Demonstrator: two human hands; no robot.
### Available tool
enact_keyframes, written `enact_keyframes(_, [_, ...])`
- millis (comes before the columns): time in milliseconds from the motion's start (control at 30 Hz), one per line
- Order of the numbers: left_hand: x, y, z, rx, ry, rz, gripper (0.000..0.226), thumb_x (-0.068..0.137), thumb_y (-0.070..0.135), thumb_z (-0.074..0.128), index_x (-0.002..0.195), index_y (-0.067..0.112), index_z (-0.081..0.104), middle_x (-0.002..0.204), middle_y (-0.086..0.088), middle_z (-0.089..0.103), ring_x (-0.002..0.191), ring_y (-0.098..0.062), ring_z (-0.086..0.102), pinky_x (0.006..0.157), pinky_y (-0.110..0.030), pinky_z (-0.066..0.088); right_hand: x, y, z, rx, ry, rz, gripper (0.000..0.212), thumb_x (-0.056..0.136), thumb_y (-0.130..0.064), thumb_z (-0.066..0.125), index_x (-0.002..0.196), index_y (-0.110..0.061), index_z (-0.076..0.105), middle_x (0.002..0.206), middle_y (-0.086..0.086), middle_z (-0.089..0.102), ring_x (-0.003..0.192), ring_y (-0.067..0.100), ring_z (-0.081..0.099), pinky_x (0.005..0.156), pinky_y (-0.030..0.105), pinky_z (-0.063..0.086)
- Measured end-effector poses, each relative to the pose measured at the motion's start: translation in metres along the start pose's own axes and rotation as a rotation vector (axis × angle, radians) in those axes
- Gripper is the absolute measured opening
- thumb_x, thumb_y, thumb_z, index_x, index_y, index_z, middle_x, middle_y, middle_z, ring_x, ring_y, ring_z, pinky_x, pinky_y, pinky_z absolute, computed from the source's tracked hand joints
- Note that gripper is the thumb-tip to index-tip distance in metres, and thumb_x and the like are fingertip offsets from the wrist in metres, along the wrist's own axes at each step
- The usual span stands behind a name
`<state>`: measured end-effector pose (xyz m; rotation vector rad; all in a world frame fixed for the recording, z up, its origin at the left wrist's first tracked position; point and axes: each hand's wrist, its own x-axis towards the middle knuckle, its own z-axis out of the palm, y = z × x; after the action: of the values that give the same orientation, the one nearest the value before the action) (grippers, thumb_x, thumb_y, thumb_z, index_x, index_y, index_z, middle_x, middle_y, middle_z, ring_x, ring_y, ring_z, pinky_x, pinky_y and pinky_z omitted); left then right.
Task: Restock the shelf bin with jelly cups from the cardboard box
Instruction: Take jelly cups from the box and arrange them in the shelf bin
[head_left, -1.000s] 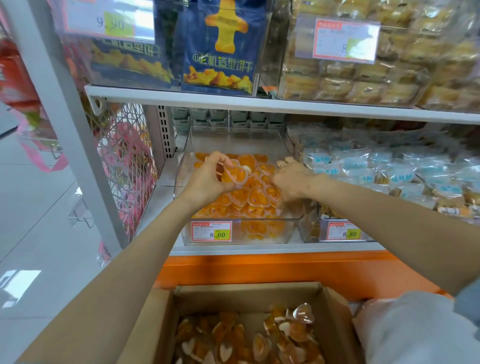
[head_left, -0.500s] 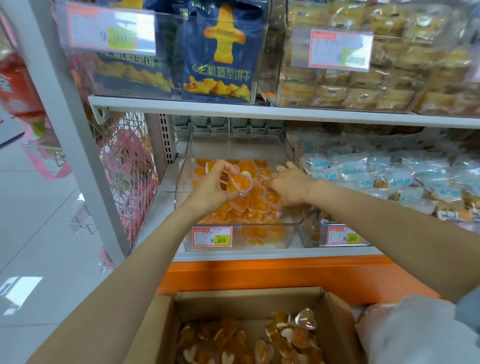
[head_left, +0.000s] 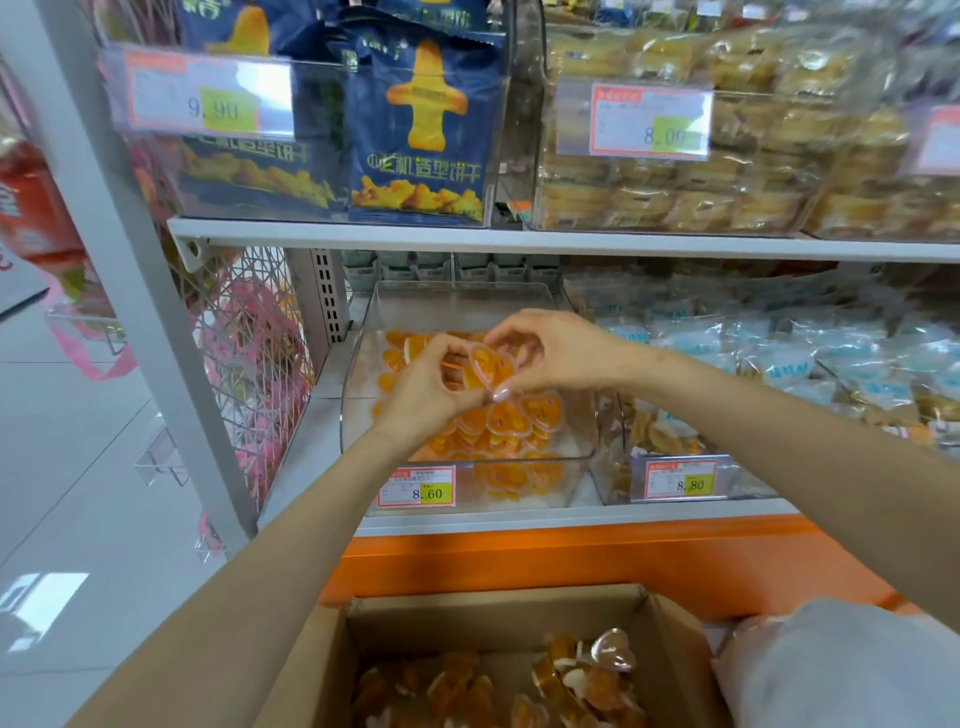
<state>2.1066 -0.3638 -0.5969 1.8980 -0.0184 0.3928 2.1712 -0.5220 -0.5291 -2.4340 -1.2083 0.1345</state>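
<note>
Both hands meet over the clear bin (head_left: 457, 306): the right hand (head_left: 550, 353) pinches a heart-shaped jelly cup (head_left: 491, 366), and the left hand (head_left: 421, 389) curls onto its other edge. Looks like the placing step. Next, set it on the pile beneath, then reach down to the cardboard box (head_left: 493, 597).

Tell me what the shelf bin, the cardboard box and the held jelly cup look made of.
The shelf bin: clear rigid plastic, probably acrylic; glossy, contents show through. The cardboard box: brown matte board, likely corrugated; folded flaps. The jelly cup: thin clear plastic shell, shiny lid probably film, orange jelly visible inside.
</note>
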Motion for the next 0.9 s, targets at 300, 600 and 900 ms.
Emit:
enact_keyframes(300, [-0.003,0.004,0.010,0.004,-0.058,0.050,0.042,0.069,0.006,0.079,0.093,0.028,0.052,0.104,-0.006,0.058,0.092,-0.018,0.058,0.085,-0.033,0.052,-0.005,0.004,-0.005,-0.103,-0.024,0.017,0.063,0.070,-0.039,0.081,0.122,-0.014,0.057,0.104,-0.003,0.053,0.087,0.006,0.050,0.071,0.014,0.043])
enact_keyframes(600, [0.002,-0.002,-0.001,0.165,-0.096,-0.070,0.026,0.082,0.002,0.068,0.106,0.002,0.059,0.107,-0.008,0.058,0.084,-0.010,0.057,0.064,-0.005,0.046,0.001,0.009,-0.015,-0.327,-0.452,0.199,0.056,0.071,-0.041,0.079,0.114,-0.011,0.061,0.100,-0.003,0.056,0.090,0.012,0.052,0.072,0.025,0.041])
enact_keyframes(900, [0.007,-0.007,-0.006,0.123,-0.115,-0.053,0.015,0.085,0.000,0.063,0.099,0.003,0.061,0.095,0.000,0.055,0.063,0.005,0.056,0.058,-0.003,0.041,0.015,0.016,0.010,-0.482,-0.621,0.278,0.036,0.075,-0.035,0.076,0.083,-0.012,0.049,0.070,-0.003,0.040,0.062,0.014,0.035,0.054,0.027,0.029])
